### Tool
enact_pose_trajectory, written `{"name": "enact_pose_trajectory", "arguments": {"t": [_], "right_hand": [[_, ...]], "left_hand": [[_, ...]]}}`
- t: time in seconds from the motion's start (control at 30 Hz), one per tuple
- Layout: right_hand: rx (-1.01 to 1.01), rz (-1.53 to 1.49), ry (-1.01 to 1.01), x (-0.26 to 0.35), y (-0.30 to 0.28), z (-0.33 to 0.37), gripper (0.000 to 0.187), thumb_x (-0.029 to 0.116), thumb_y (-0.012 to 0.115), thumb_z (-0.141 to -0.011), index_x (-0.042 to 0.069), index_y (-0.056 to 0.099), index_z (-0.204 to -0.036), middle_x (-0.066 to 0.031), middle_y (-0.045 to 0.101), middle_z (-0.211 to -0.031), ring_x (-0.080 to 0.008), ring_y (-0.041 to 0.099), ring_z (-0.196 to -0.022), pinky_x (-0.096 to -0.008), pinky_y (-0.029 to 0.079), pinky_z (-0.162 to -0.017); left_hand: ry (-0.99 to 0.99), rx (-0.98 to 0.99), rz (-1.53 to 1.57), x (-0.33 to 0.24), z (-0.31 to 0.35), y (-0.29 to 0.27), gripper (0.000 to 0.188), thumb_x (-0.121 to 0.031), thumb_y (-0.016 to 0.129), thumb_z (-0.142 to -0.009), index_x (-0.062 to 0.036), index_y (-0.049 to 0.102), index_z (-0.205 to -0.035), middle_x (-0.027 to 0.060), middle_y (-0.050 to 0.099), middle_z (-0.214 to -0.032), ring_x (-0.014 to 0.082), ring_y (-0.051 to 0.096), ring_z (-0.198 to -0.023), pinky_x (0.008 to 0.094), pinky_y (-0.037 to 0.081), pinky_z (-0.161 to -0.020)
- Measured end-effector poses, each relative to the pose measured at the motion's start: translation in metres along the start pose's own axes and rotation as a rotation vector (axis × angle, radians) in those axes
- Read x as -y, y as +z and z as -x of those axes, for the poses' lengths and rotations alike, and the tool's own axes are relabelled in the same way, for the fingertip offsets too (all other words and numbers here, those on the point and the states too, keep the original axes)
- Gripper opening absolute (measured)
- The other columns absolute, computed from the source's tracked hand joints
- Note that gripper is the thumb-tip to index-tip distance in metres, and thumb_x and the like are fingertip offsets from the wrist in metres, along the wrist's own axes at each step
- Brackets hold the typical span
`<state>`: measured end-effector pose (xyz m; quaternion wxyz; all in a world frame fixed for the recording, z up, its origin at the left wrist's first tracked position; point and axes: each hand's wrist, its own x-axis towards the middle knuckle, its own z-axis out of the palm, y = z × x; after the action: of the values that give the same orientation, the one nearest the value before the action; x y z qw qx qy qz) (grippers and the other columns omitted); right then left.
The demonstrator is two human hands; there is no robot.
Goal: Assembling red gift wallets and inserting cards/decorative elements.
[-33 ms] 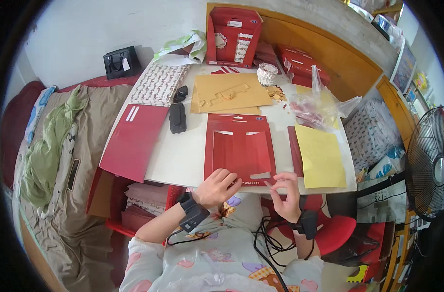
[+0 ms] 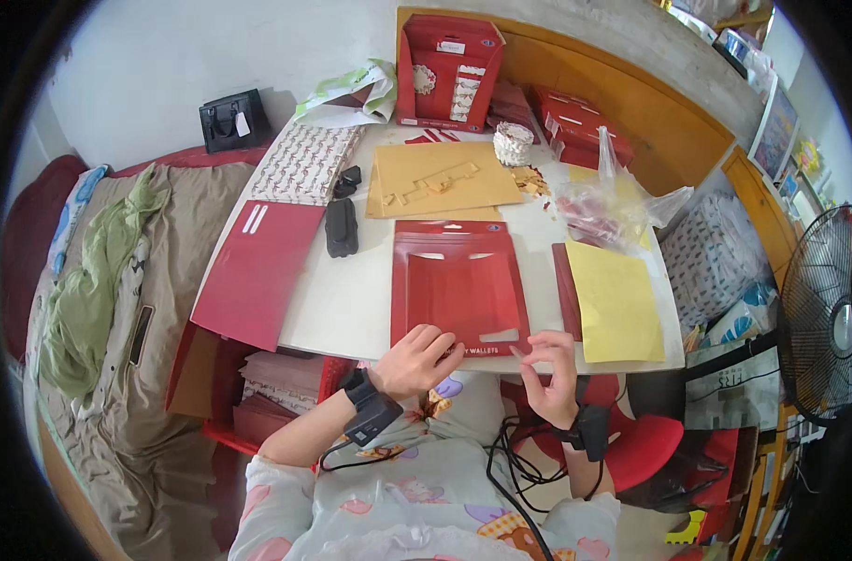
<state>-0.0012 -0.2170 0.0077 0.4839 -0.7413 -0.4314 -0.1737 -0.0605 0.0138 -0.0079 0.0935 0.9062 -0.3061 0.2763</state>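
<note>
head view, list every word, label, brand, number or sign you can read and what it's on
Flat red cardboard piece: white capitals at its near edge, partly covered, not quoted here.
Upright red cardboard box: white label and lettering, too small to read.
Pale grey sheet at right: dark digits, unclear.

white table point(image 2: 337, 313) | red cut-out card point(image 2: 463, 290) | plain red sheet point(image 2: 257, 271) | tan sheets point(image 2: 482, 192) | black object point(image 2: 341, 227)

White wall point(image 2: 211, 56) upper L of frame; bed point(image 2: 201, 210) w/ rumpled tan sheet & green cloth point(image 2: 108, 285) down the L side. White table point(image 2: 328, 304) mid-frame, orange-brown wood panel point(image 2: 650, 107) behind, running upper ctr to R. Blk fan point(image 2: 823, 313) at R edge, red seat point(image 2: 648, 451) lower R, light soft & fairly even.
</note>
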Motion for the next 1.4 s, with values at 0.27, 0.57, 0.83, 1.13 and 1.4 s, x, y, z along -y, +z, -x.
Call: {"name": "enact_pose_trajectory", "arguments": {"t": [0.27,0.57,0.83,1.13,1.4], "right_hand": [[-0.067,0.218,-0.215,0.022,-0.007,-0.046,0.045,0.005,0.071,-0.065,0.008,0.049,-0.105,-0.0095,0.052,-0.105,-0.0241,0.05,-0.088,-0.0364,0.04,-0.082],[-0.044,0.411,-0.46,0.024,0.005,-0.106,0.044,0.002,0.068,-0.066,0.005,0.051,-0.107,-0.0025,0.06,-0.085,-0.0195,0.056,-0.079,-0.0348,0.042,-0.076],[-0.148,0.286,-0.493,0.023,0.008,-0.118,0.05,-0.003,0.069,-0.063,0.005,0.051,-0.109,-0.0011,0.062,-0.087,-0.0195,0.057,-0.079,-0.0334,0.042,-0.074],[-0.262,0.151,-0.414,0.037,0.009,-0.096,0.04,0.005,0.074,-0.062,0.007,0.053,-0.097,-0.0096,0.051,-0.091,-0.0241,0.05,-0.082,-0.0319,0.041,-0.071],[-0.117,-0.631,0.14,0.039,0.032,-0.08,0.016,-0.001,0.063,-0.074,0.004,0.05,-0.081,-0.002,0.043,-0.081,-0.0115,0.042,-0.077,-0.0228,0.033,-0.075]], "left_hand": [[0.022,-0.165,0.034,0.02,-0.032,-0.05,0.029,-0.007,0.065,-0.065,-0.0005,0.058,-0.092,0.0096,0.054,-0.086,0.0236,0.053,-0.075,0.0326,0.045,-0.064],[0.053,-0.253,0.041,0.034,-0.067,-0.101,0.023,-0.008,0.068,-0.067,-0.0018,0.058,-0.087,0.0073,0.055,-0.081,0.0228,0.055,-0.07,0.0326,0.046,-0.062],[0.13,-0.314,-0.188,0.034,-0.066,-0.104,0.024,-0.005,0.066,-0.063,-0.0007,0.058,-0.085,0.0072,0.058,-0.082,0.0204,0.058,-0.071,0.03,0.049,-0.06],[0.045,-0.372,-0.074,0.035,-0.066,-0.089,0.019,-0.002,0.061,-0.061,-0.0026,0.054,-0.078,0.0053,0.057,-0.079,0.0197,0.058,-0.069,0.0294,0.048,-0.056],[-0.015,-0.378,-0.049,0.027,-0.07,-0.083,0.017,-0.004,0.057,-0.061,-0.0029,0.052,-0.077,0.0053,0.057,-0.081,0.0193,0.058,-0.071,0.0298,0.048,-0.059]]}}
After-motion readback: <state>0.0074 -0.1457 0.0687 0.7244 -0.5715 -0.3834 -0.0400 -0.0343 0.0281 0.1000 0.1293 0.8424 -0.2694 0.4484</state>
